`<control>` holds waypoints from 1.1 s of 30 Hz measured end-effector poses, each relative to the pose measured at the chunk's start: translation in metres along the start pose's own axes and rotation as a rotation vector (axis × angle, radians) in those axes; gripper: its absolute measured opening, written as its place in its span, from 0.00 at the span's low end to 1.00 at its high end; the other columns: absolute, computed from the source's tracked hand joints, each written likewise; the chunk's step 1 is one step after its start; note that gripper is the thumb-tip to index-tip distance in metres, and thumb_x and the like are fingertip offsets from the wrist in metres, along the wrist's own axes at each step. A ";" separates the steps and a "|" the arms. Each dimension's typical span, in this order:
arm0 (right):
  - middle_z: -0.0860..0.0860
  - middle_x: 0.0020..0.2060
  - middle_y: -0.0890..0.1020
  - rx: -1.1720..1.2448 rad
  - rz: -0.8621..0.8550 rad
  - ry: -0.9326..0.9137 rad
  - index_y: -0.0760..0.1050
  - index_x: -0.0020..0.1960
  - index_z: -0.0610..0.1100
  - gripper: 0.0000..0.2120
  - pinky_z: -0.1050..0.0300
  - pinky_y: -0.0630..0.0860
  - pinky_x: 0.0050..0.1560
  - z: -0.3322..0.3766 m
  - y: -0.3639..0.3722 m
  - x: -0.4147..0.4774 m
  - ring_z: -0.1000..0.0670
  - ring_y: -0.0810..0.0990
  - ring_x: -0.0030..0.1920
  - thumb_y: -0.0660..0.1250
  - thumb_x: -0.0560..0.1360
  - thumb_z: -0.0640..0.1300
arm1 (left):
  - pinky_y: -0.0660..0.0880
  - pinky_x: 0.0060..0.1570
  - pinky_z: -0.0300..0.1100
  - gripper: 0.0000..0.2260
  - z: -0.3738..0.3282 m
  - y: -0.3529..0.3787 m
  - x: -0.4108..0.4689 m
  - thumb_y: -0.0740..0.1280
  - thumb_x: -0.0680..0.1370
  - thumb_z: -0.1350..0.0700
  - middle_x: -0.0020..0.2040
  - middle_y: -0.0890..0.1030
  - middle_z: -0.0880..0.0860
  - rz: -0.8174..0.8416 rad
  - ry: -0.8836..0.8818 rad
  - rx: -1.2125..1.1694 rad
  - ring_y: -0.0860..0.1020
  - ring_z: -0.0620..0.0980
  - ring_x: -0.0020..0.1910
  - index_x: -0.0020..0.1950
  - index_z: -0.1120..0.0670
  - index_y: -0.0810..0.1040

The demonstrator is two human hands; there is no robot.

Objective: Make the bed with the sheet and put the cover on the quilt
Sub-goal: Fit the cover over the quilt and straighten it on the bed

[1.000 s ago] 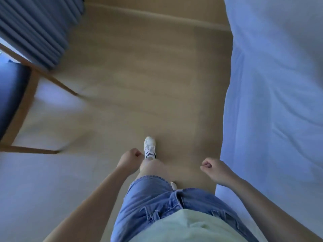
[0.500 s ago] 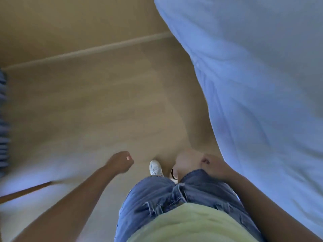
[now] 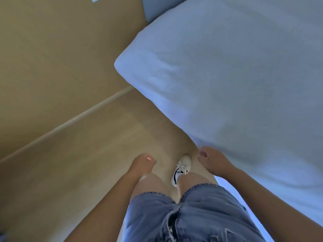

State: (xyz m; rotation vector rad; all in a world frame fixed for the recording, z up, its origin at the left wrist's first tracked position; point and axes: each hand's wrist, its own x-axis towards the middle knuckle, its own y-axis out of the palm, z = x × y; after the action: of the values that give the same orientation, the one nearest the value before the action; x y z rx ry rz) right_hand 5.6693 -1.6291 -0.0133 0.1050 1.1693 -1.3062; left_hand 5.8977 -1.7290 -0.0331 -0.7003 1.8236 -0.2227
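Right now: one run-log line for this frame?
stance: standing at bed corner | left hand: loosely curled, empty | right hand: relaxed, empty, by sheet edge, contact unclear

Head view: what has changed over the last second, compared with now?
The person has walked on beside the bed and turned: the chair and curtain have slipped out of view, and the bed's corner now shows. The right hand has swung out from the thigh towards the bed's edge; whether it touches is unclear. The left hand hangs by the left thigh as before. Both hands still hold nothing.
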 end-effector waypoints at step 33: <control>0.43 0.47 0.81 -0.284 -0.308 0.102 0.75 0.55 0.37 0.21 0.60 0.59 0.28 0.234 -0.119 0.363 0.40 0.80 0.39 0.69 0.63 0.32 | 0.79 0.40 0.41 0.11 -0.198 -0.357 0.371 0.57 0.82 0.52 0.37 0.82 0.51 0.117 0.065 -1.272 0.82 0.47 0.38 0.48 0.55 0.76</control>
State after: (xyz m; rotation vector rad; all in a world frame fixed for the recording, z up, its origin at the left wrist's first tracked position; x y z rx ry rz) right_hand 5.6524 -2.0689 -0.0974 -0.2266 1.4902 -1.3974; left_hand 5.7652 -2.2615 -0.0874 -1.4212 1.9279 1.0989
